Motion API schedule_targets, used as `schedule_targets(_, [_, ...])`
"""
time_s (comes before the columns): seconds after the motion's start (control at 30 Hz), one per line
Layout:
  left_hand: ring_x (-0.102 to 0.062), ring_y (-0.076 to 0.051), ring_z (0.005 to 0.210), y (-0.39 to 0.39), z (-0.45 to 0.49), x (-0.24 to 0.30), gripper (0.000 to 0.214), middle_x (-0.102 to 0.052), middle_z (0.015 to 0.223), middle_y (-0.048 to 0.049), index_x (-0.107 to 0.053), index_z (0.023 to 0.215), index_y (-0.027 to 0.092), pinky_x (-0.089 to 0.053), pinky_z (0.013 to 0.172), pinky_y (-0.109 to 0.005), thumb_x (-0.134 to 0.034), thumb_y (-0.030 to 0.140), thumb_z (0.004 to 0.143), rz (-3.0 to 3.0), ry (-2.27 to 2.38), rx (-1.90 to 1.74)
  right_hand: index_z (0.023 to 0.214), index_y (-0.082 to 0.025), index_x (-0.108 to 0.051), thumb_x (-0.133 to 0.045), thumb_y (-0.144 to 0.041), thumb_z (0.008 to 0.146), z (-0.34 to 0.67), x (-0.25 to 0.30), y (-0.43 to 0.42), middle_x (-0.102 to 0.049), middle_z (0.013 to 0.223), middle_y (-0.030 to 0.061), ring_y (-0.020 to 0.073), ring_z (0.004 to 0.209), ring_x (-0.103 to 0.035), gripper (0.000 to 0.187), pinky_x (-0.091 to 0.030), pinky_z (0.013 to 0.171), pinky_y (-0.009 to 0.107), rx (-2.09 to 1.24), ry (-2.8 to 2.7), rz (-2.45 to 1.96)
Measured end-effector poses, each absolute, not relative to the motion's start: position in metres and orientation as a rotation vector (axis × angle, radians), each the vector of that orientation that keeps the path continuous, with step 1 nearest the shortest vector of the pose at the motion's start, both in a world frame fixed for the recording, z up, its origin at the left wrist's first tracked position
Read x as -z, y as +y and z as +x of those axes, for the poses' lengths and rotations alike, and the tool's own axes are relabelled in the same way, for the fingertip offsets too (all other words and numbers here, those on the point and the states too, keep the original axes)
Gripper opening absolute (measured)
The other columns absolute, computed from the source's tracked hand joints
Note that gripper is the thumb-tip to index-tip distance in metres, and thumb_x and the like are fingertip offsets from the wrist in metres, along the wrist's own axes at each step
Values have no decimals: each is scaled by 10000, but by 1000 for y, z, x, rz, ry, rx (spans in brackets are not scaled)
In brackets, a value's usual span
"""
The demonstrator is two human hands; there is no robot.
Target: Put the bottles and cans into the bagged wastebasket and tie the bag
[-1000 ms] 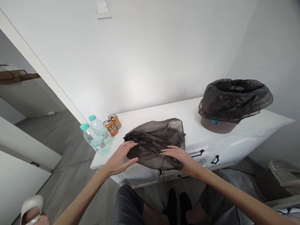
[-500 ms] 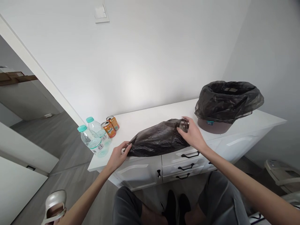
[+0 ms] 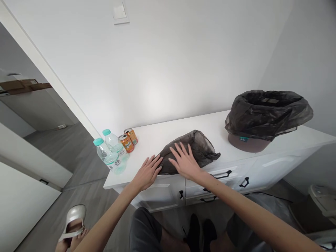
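Observation:
A loose dark plastic bag (image 3: 198, 148) lies folded and bunched on the white cabinet top (image 3: 162, 134). My right hand (image 3: 183, 161) rests flat on the bag's near left part, fingers spread. My left hand (image 3: 148, 171) lies flat beside it at the bag's left end, fingers stretched out and touching the bag's edge. Neither hand grips anything.
A brown bin lined with a dark bag (image 3: 265, 115) stands at the right of the cabinet top. Two water bottles (image 3: 109, 155) and two orange cans (image 3: 128, 140) stand at the left. Drawers with black handles (image 3: 223, 174) face me. Someone's foot in a silver shoe (image 3: 72, 222) shows at the lower left.
The bag was folded over from a stretched-out strip into a smaller bundle. My right hand came back from the bag's far right end to press flat on it beside my left hand.

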State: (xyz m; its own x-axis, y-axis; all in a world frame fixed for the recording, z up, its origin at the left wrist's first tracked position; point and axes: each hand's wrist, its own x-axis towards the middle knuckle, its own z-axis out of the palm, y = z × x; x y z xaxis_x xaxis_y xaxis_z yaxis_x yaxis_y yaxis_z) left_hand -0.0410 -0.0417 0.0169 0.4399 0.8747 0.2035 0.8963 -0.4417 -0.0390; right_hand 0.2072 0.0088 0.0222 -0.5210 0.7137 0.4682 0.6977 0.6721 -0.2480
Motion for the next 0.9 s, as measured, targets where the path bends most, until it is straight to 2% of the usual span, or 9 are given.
schedule_targets(0.13, [-179, -229, 1619, -42, -61, 0, 560, -285, 1728, -29, -227, 1675, 303, -249, 1308, -495, -294, 393, 1126, -2589, -1611, 240, 1586, -180, -472, -226, -543, 1084, 231, -8, 48, -341, 1694, 149, 379, 1582, -258, 667, -133, 1267, 672, -186, -2352, -1383])
schedule_targets(0.27, [-138, -215, 1627, -55, -67, -6, 579, -247, 1741, -3, -176, 1684, 312, -218, 1325, -483, -318, 376, 1126, -2619, -1584, 243, 1605, -158, -436, -199, -572, 1080, 263, 12, 85, -301, 1713, 143, 328, 1604, -215, 709, -131, 1295, 580, -279, -2366, -1542])
schedule_targets(0.43, [-180, -262, 1621, -70, -71, -19, 721, -304, 1723, -34, -200, 1680, 293, -269, 1310, -518, -523, 460, 1057, -2687, -1473, 250, 1635, -146, -369, -202, -562, 1087, 283, 22, 111, -250, 1733, 128, 277, 1620, -171, 708, -110, 1313, 520, -324, -2453, -1461])
schedule_targets(0.5, [-245, -263, 1606, -75, -76, -20, 683, -402, 1679, -48, -259, 1663, 290, -312, 1292, -530, -550, 369, 1051, -2717, -1401, 300, 1623, -126, -388, -218, -562, 1087, 285, 18, 107, -273, 1723, 141, 295, 1618, -179, 711, -113, 1312, 540, -342, -2428, -1399])
schedule_targets(0.6, [-371, -221, 1556, -84, -79, -25, 580, -575, 1552, -33, -421, 1577, 293, -351, 1275, -537, -431, 95, 1031, -2728, -1278, 422, 1607, -178, -432, -327, -608, 1063, 281, 4, 79, -314, 1711, 119, 310, 1613, -194, 701, -132, 1312, 564, -412, -2379, -1158])
schedule_targets(0.7, [-482, -201, 1480, -92, -65, -47, 554, -669, 1435, -35, -550, 1437, 271, -381, 1259, -528, -401, -5, 980, -2706, -1163, 580, 1616, -287, -417, -571, -643, 970, 268, -12, 31, -345, 1704, 60, 294, 1597, -254, 753, -187, 1315, 531, -600, -2417, -739])
schedule_targets(0.77, [-531, -208, 1433, -96, -42, -71, 497, -699, 1378, -50, -574, 1382, 261, -417, 1235, -519, -452, 8, 972, -2685, -1095, 694, 1638, -284, -370, -737, -623, 864, 254, -20, -2, -355, 1699, 63, 299, 1579, -295, 921, -182, 1320, 517, -758, -2394, -503])
schedule_targets(0.8, [-546, -213, 1415, -97, -29, -84, 478, -709, 1354, -56, -576, 1369, 259, -437, 1219, -513, -474, 15, 971, -2670, -1061, 754, 1639, -277, -367, -764, -596, 849, 246, -23, -16, -388, 1682, 69, 300, 1559, -336, 939, -186, 1318, 520, -846, -2329, -447])
schedule_targets(0.9, [-555, -246, 1401, -99, 12, -115, 492, -668, 1403, -104, -517, 1442, 263, -495, 1160, -499, -560, 86, 985, -2548, -1000, 886, 1531, -269, -536, -669, -540, 937, 225, -28, -38, -589, 1527, 72, 287, 1432, -519, 667, -329, 1259, 508, -1259, -1921, -484])
